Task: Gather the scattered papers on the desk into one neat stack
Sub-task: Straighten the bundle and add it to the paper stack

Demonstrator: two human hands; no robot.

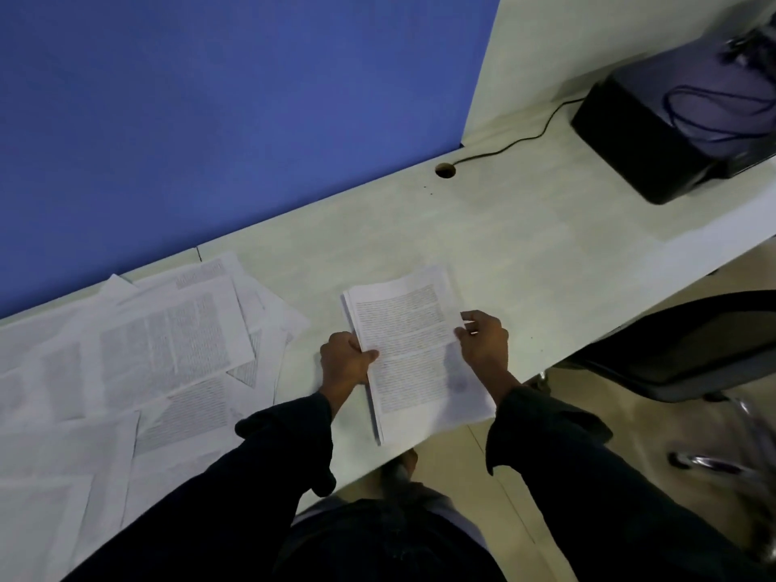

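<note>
While you square what you hold, count the desk [483, 245] left to right. Item one, far left to near left: loose sheets [138, 363], overlapping at odd angles, printed in dense text too small to read; no brand or label shows. Item two, centre: your left hand [345, 363], fingers curled shut on the left long edge of the stack [413, 354], thumb on top. Item three: the stack itself, printed face up, its long axis running from the near edge toward the far side, its near end overhanging the desk edge. Item four: your right hand [483, 342], fingertips pinching the stack's right edge. Item five, far right: a black box [655, 132] with a cable. The loose sheets lie left of the stack, so your left hand is the nearer one for fetching them.
</note>
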